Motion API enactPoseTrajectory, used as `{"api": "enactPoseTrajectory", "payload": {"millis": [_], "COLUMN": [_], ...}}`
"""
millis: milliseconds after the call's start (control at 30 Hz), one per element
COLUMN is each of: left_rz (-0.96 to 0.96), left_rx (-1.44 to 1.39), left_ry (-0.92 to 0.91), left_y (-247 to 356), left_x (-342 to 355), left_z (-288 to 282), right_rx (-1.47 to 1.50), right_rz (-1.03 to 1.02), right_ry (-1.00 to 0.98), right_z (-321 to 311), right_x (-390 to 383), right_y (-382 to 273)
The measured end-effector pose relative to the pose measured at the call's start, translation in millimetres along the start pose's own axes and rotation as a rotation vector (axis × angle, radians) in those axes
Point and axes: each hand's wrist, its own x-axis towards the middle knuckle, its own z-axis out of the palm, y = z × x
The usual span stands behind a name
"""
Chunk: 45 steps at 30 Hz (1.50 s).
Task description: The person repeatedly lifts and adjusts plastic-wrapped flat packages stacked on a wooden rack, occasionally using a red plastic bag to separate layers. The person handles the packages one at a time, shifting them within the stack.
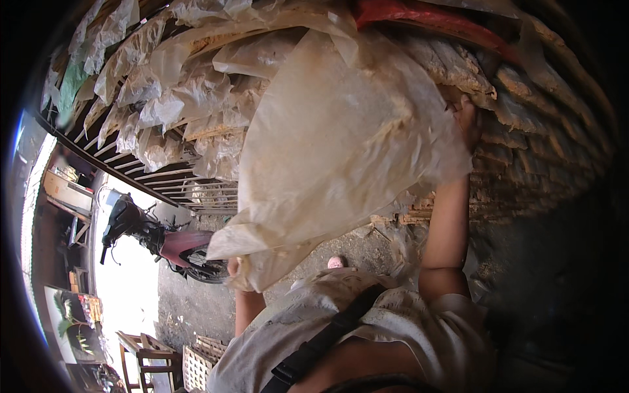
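A large cloudy plastic sheet (341,137) hangs spread in front of me, creased and stained with tan smears. My left hand (237,274) is closed on its lower left corner, and folds of plastic hide most of the fingers. Up at the right, my right hand (466,121) is raised to the stack, its fingers bent beside the sheet's right edge and a crusty tan slab (452,69). What those fingers grip is hidden. The sheet's lower right part lies against my right wrist.
Several plastic-covered layers (177,98) rest on a slatted rack (151,177) at the left. More tan slabs (544,124) are stacked at the right, under red plastic (439,23). A motorbike (164,239) stands at left, with a wooden stool (149,363) and white crate (200,363) nearer me.
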Motion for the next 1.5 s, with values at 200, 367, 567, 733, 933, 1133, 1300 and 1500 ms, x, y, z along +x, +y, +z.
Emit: {"api": "enactPoseTrajectory", "payload": {"millis": [200,367,567,733,933,1133,1300,1500], "left_rz": [0.302,0.299,-0.057,-0.437,-0.566,-0.308,-0.136,0.176], "left_rx": [-0.170,-0.454,-0.041,0.790,1.059,1.079,1.003,0.994], "left_ry": [0.279,-0.211,0.333,0.069,-0.650,-1.225,-1.595,-1.614], "left_y": [-1,-66,-120,-150,-230,-389,-483,-522], "left_x": [-40,-85,-44,-10,22,7,-16,5], "left_z": [-100,-215,-141,-40,56,33,-12,-67], "right_rx": [0.588,0.650,0.636,0.380,-0.662,-1.126,-1.222,-1.469], "right_rz": [0.100,0.120,0.136,0.222,0.240,0.726,0.617,0.594], "right_ry": [-0.061,-0.114,-0.214,-0.132,-0.773,-0.894,-0.624,-0.435], "right_z": [18,23,13,4,-58,-160,-271,-341], "right_x": [-6,2,12,-22,-186,-283,-316,-277], "right_y": [-30,-21,-19,-46,15,108,197,242]}}
